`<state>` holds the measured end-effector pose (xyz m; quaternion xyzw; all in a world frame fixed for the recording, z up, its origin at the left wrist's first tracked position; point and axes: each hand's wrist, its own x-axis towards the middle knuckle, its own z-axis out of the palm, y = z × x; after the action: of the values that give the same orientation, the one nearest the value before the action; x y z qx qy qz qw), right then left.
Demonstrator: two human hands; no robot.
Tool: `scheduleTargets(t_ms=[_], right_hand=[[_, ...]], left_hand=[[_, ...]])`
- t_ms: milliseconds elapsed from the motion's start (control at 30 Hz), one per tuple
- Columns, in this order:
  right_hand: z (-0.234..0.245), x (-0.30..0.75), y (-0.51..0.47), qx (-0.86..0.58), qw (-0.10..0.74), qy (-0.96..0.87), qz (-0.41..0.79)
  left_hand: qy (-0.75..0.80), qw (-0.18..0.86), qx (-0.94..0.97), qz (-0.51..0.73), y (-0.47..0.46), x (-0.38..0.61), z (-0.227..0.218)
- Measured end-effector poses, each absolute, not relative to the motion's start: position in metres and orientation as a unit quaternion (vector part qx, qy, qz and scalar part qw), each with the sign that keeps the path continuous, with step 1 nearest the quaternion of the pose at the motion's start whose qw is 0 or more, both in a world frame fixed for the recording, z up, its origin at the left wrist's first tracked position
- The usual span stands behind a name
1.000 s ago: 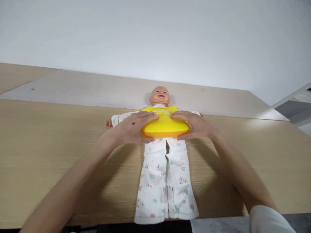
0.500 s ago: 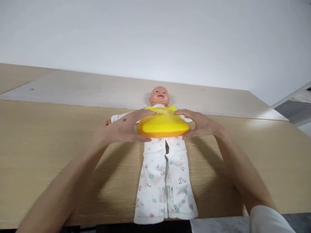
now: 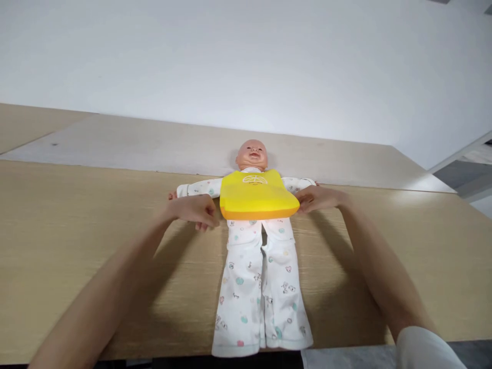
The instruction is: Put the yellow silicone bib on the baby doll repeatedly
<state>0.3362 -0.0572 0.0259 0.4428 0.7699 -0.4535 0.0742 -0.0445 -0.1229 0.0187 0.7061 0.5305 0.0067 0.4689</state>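
Observation:
A baby doll (image 3: 252,155) lies on its back, its head pointing away from me. It is dressed in a white patterned long-sleeved outfit (image 3: 240,287). Over its chest lies a yellow bib (image 3: 257,192) with an orange lower pocket edge and a white fruit-slice print. My left hand (image 3: 197,209) is curled closed just beside the bib's left edge, nothing visible in it. At the bib's lower right corner, my right hand (image 3: 315,199) has its fingers bent together, fingertips close against the edge; whether they touch it is unclear.
The doll lies on a wooden table (image 3: 96,246), its trouser hems at the front edge. A greyish strip (image 3: 161,146) runs along the back, beneath the doll's head. Behind it rises a white wall (image 3: 246,61).
Both hands had spread fingers around the bib's sides; now the fingers are curled in and drawn outward from it. The bib has settled flatter, and the doll's sleeves show more.

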Motion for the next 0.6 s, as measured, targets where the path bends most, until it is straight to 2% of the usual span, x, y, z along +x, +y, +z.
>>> scheduleTargets(t_ms=[133,333,600], right_hand=[[0.002,0.333,-0.050,0.377,0.049,0.707,-0.596],[-0.030,0.336,-0.043,0.331,-0.099,0.646,-0.681],[-0.049,0.336,-0.043,0.276,-0.180,0.546,-0.770]], left_hand=[[0.441,0.586,0.679,0.015,-0.122,-0.037,0.006],[0.404,0.631,0.650,0.127,-0.116,-0.045,-0.014],[0.345,0.704,0.529,0.323,-0.115,-0.053,-0.033]])
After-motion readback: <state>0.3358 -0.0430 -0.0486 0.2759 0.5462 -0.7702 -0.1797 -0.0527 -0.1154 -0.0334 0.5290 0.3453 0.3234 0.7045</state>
